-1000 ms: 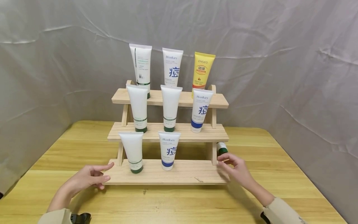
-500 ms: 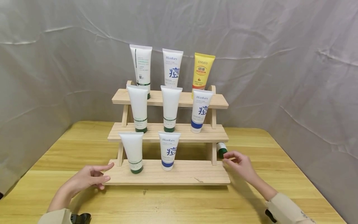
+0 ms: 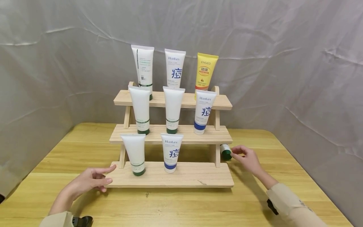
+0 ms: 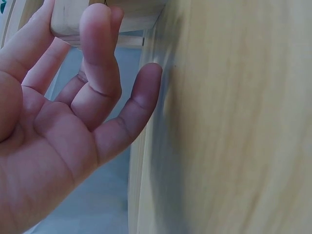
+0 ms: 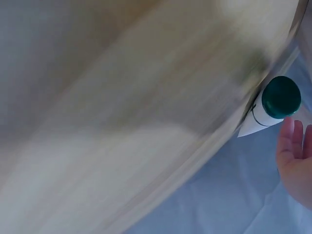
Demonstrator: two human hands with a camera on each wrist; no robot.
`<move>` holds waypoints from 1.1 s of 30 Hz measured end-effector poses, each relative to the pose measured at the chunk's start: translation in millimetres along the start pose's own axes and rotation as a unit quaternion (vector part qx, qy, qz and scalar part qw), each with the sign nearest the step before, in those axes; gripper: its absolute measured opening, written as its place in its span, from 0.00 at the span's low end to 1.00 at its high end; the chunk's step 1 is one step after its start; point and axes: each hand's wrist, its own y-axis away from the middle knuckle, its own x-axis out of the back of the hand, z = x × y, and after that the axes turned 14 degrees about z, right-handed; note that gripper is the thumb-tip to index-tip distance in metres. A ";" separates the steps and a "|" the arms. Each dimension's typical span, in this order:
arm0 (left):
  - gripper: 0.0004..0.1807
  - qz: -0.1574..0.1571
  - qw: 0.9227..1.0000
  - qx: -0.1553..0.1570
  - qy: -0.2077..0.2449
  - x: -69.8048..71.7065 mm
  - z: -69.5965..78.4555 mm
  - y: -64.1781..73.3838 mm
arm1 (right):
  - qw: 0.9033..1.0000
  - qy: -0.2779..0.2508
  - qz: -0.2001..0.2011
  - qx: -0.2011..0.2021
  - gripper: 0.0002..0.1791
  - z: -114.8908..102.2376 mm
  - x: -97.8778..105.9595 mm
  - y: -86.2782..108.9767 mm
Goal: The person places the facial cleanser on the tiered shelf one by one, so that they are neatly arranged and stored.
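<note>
A three-tier wooden display stand [image 3: 187, 176] carries several squeeze tubes standing on their caps. My left hand [image 3: 88, 181] grips the left end of its bottom shelf [image 4: 68, 19] between thumb and fingers. To the right of the stand, a white tube with a green cap [image 3: 226, 154] lies on the table, its far part hidden behind the shelves. My right hand [image 3: 248, 159] is beside that cap, fingertips against or very near it. In the right wrist view, the fingers [image 5: 285, 139] look fairly straight below the green cap [image 5: 282, 97].
On the bottom shelf stand a plain white tube [image 3: 134, 153] and a blue-banded tube [image 3: 172, 149]. The middle tier holds three tubes; the top tier holds three more, including a yellow tube [image 3: 205, 69]. Grey cloth [image 3: 255, 63] surrounds the wooden table [image 3: 170, 208].
My right hand has moved from the stand's bottom right end outward and back to the green-capped tube's right side. My left hand stays on the shelf's left end.
</note>
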 end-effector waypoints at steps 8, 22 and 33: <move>0.29 0.002 1.000 0.003 -0.002 -0.5 0.5 0.3 | 0.996 0.002 -0.055 -0.065 0.17 12.3 -6.4 -12.6; 0.30 0.000 1.000 0.005 -0.003 -0.2 1.2 0.5 | 0.975 -0.039 -0.149 -0.159 0.27 25.4 -9.9 -26.0; 0.30 0.002 1.000 0.000 -0.011 -0.6 1.4 0.9 | 0.968 -0.052 -0.186 -0.157 0.25 23.7 -20.7 -31.2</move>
